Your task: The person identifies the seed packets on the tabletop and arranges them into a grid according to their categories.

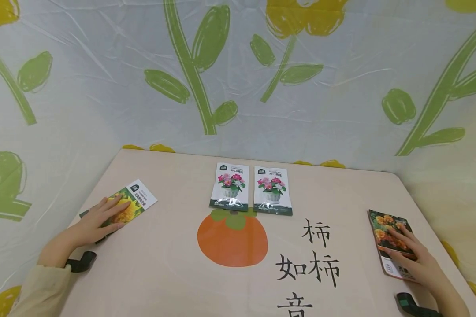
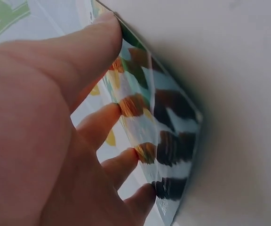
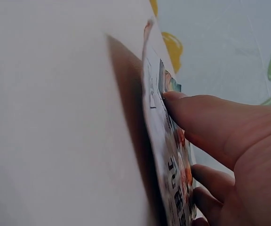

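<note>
My left hand (image 1: 91,224) rests on a seed packet with yellow flowers (image 1: 143,197), lying slantwise at the table's left side. In the left wrist view, the spread fingertips touch the glossy face of that packet (image 2: 140,70), and nothing curls round it. At the right side, my right hand (image 1: 418,262) lies over a seed packet with orange flowers (image 1: 381,220), covering part of its lower right. The right wrist view has the thumb and fingertips touching the face of this packet (image 3: 155,122).
Two matching seed packets with pink potted flowers, a left one (image 1: 231,187) and a right one (image 1: 273,190), lie side by side near the back. The pale tablecloth (image 1: 162,273) bears a printed persimmon (image 1: 232,242) and black characters. A flower-patterned curtain (image 1: 238,119) hangs behind.
</note>
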The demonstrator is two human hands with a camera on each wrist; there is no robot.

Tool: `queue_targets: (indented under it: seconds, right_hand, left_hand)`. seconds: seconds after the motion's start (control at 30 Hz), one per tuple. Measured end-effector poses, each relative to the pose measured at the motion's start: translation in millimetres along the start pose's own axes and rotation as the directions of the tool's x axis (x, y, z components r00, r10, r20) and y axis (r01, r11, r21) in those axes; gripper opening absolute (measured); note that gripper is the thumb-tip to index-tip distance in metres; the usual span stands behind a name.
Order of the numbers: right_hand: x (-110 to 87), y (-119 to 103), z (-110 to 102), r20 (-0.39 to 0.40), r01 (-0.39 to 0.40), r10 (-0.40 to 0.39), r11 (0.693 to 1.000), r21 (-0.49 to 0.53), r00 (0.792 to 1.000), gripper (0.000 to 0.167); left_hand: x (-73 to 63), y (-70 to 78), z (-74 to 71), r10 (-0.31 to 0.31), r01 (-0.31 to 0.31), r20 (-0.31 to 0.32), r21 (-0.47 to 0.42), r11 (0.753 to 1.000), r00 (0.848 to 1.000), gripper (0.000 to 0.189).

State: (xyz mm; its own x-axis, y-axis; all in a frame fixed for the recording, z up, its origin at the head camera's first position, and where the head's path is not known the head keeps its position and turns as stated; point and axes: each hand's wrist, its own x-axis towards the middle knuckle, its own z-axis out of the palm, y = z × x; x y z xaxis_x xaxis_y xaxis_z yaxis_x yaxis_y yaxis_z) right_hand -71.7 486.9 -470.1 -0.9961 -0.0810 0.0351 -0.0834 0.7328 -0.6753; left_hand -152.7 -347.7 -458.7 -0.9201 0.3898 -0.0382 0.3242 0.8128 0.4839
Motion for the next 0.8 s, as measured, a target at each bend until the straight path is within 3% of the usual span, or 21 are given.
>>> queue_targets:
  seconds: [0.37,0.63,0.8]
  right_hand:
    - [-0.1,2,0,-0.002,-0.012,0.012,1.000,-0.027,1.000,0.068]
    - [-0.3,1,2,-0.003,-0.002,0.002,1.000,-0.010,1.000,0.066]
    - [-0.2,1,1,0.000,0.007,-0.007,1.000,0.003,1.000,0.067]
  left_hand:
    - [-1.5,11.3,4.7,-0.058,0.058,-0.004,0.042,0.997,0.998,0.060]
    - [-6.5,17.9,10.4,-0.080,0.080,-0.025,0.012,0.997,0.996,0.062]
    - [-7.4,26.4,11.4,-0.124,0.124,-0.008,0.030,0.992,0.992,0.065]
